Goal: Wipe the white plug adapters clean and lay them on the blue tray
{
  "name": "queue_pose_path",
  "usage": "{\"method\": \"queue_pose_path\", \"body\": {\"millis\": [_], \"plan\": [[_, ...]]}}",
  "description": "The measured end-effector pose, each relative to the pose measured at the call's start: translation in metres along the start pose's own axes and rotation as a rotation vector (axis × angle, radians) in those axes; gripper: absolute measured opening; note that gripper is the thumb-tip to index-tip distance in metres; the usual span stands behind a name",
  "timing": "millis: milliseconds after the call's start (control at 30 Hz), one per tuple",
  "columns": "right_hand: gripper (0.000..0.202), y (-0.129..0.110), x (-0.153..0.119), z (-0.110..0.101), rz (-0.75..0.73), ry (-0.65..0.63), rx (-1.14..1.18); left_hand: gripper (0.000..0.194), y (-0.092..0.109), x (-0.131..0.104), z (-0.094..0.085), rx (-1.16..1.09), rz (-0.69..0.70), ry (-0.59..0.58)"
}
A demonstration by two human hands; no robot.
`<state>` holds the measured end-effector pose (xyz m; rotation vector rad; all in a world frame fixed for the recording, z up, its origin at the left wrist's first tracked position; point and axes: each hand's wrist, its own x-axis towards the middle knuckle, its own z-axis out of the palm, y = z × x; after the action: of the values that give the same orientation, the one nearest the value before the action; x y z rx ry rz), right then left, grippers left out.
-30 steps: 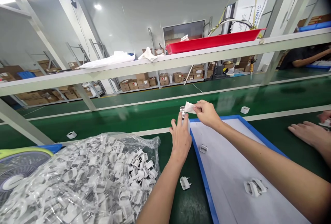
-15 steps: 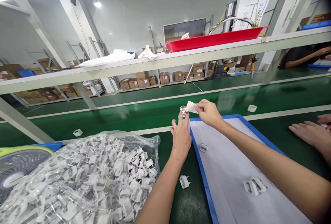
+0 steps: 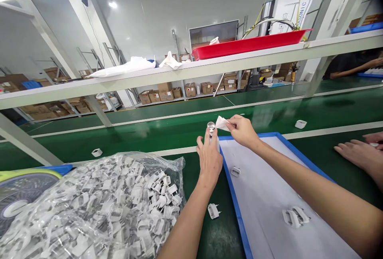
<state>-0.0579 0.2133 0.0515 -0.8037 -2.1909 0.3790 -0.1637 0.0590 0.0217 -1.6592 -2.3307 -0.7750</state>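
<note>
My left hand (image 3: 210, 159) is at a small bottle with a shiny round metal top (image 3: 211, 125). Its front fingers lie around the neck, the others stick out, and most of the bottle is hidden behind the hand. Pinched in my right hand (image 3: 243, 130) is a folded white cloth (image 3: 221, 123), whose tip points at the metal top, just beside it. Under my right forearm lies a blue-rimmed tray (image 3: 236, 207) lined with white. On it are a white plug housing (image 3: 235, 171) and a few more (image 3: 295, 216). Another plug housing (image 3: 213, 210) rests on the green bench beside the tray.
A clear bag full of white plug housings (image 3: 119, 195) takes up the left, beside a fan (image 3: 20, 203). White pieces sit on the green belt (image 3: 96, 152). A shelf bearing a red tray (image 3: 251, 48) crosses above. Another person's hands (image 3: 359, 155) are at right.
The white pieces on the belt have travelled a little to the right. My left hand and the metal top have shifted very slightly; my right hand stays in place with the cloth.
</note>
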Motion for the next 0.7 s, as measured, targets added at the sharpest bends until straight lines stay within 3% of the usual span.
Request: {"method": "queue_pose_path", "body": {"millis": [700], "plan": [[0.025,-0.0005,0.0013,-0.0022,0.018,0.044,0.026,0.087,-0.0007,0.0019,0.0,-0.018,0.02,-0.005]]}}
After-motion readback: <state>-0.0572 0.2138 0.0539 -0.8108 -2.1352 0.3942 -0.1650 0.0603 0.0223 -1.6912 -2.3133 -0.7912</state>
